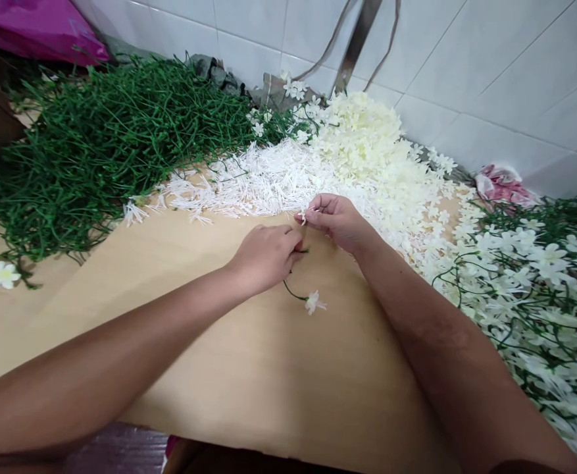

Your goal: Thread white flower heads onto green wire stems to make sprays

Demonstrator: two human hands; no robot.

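My left hand [271,255] is closed round a green artificial flower stem [294,291], just above the board. One branch of that stem hangs down below my fingers and ends in a white flower [312,302]; another green tip pokes out beside them. Close by to the upper right, my right hand [335,220] pinches a small white flower piece [304,215] between thumb and fingertips. The fingertips of both hands are near each other, and how the two parts meet is too small to make out.
A cardboard board [209,368] lies under my hands. Behind it are heaps of green stems [135,118], white plastic pieces [263,178] and cream petals [362,138]. Assembled white flowers [539,296] pile up at right. A tiled wall [505,72] stands behind; a magenta bag [36,29] sits back left.
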